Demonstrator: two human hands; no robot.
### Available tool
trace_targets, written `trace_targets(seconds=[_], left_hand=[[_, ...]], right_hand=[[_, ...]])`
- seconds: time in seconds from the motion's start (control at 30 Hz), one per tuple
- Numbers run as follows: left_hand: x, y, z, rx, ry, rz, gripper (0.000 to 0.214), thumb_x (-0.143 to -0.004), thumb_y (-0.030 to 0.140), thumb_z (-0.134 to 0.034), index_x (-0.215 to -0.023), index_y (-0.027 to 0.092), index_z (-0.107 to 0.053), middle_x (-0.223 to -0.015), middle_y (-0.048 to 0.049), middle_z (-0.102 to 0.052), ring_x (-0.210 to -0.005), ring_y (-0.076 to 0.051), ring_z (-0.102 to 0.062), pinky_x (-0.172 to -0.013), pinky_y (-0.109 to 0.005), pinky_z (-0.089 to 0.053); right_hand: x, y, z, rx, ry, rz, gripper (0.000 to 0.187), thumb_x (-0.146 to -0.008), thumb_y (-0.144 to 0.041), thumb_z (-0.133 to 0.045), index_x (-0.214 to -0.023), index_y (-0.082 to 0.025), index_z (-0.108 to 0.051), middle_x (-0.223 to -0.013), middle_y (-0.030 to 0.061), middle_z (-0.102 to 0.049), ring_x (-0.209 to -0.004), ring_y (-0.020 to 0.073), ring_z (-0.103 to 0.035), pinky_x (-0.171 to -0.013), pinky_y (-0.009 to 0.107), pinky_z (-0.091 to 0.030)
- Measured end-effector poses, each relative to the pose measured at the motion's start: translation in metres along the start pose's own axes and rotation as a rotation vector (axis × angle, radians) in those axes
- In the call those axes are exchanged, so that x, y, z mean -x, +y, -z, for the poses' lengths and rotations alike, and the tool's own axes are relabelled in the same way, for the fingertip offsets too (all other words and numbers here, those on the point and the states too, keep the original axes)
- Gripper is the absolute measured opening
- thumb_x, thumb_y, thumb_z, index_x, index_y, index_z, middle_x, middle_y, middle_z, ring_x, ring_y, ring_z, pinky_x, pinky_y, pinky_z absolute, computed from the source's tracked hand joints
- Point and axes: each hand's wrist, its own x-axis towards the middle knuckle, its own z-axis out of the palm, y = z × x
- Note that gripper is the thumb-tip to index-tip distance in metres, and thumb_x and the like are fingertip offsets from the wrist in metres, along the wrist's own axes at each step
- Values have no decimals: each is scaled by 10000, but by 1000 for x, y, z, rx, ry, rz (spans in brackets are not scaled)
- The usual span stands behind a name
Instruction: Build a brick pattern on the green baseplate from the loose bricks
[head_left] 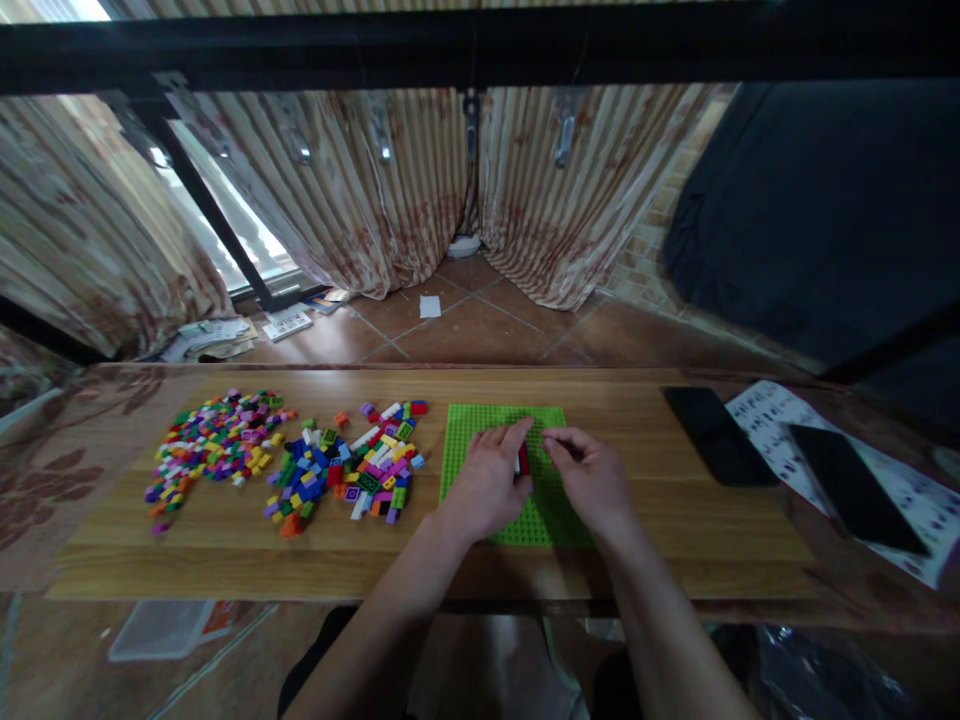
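Observation:
A bright green studded baseplate [472, 425] lies on the wooden table [645, 520] in front of me. Both hands rest over its middle. My left hand [487, 480] has its fingers curled, with the fingertips against a small red brick [523, 458]. My right hand [592, 478] is closed in a pinch beside the same brick, its fingertips meeting the left hand's. The brick sits between the two hands, just above the plate; whether it is pressed onto the studs is hidden.
Two heaps of small coloured bricks lie at the left: a small-piece heap [214, 445] and a larger-brick heap [352, 465]. Two dark phones [716, 435] [855, 488] lie at the right, one on a printed sheet [919, 505]. Curtains hang beyond the table's far edge.

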Motion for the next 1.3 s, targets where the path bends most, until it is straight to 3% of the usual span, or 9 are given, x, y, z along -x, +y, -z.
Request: trace_targets(seconds=[0.33,0.8,1.3], left_hand=[[-6,-4,3,-2,-21,11,689,-717,110,-558,-1385,147,-394,-1186,-119,-593,-1116,-264,-539,-1022,-461,-428],[-2,-7,8,95,-48,-4,656,-727,89,-543,-1368,130,-410,-1230,-123,-559,-1203,-253,-494,-1074,-431,-405],[-2,-7,5,71,-57,42,659,-710,81,-537,-1356,78,-407,-1213,-163,-531,-1119,-259,-542,-1033,-443,-441]], right_hand=[[3,-3,-7,205,-219,-29,245,-820,-330,-551,-923,-189,-723,-913,78,-750,-823,222,-675,-765,360,-487],[1,3,-11,128,-167,-85,199,-734,-318,-662,-873,-195,-735,-849,66,-750,-778,220,-675,-755,369,-493],[-3,6,-15,87,-154,-112,156,-670,-305,-700,-777,-195,-731,-787,55,-749,-743,213,-676,-753,366,-499]])
